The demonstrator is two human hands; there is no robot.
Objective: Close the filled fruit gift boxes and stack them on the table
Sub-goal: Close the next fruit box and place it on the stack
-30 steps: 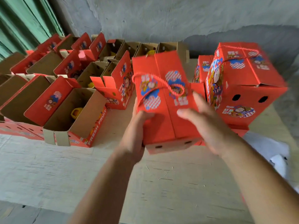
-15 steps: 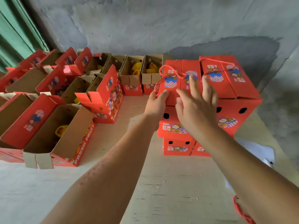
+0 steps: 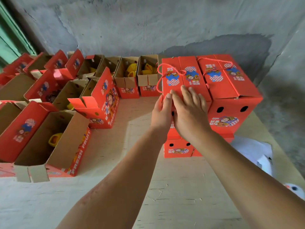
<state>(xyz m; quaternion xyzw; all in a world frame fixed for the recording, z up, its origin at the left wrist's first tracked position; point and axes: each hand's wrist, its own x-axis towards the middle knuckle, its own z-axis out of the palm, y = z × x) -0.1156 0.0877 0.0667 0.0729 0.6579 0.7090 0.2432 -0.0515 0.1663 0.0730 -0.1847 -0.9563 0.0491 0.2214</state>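
1. Across the whole near part of the scene runs the table, a pale board top that carries every box; at its far edge stands a rough grey wall.
2. On the left and along the far side sit the open boxes, flaps up, brown card inside, yellow fruit netting showing in several; these are not yet closed.
3. At the far right rises the stack of closed boxes, red, at least two tiers, with round vent holes in the near faces.
4. Just left of that tier, touching it, the newly placed box lies on a lower closed box, its red rope handle looped over the left edge.
5. Over the near end of that lid the right hand lies with fingers straight and spread, pressing rather than gripping.
6. Beside it the left hand cups the near left corner, thumb on the lid and fingers hidden down the side.
7. Judged by its corrugated walls, the box should be stiff but crushable at the lid seam, and fairly heavy with fruit; a hold low on both long sides or by the rope handle looks safest, since the printed card may be slick.
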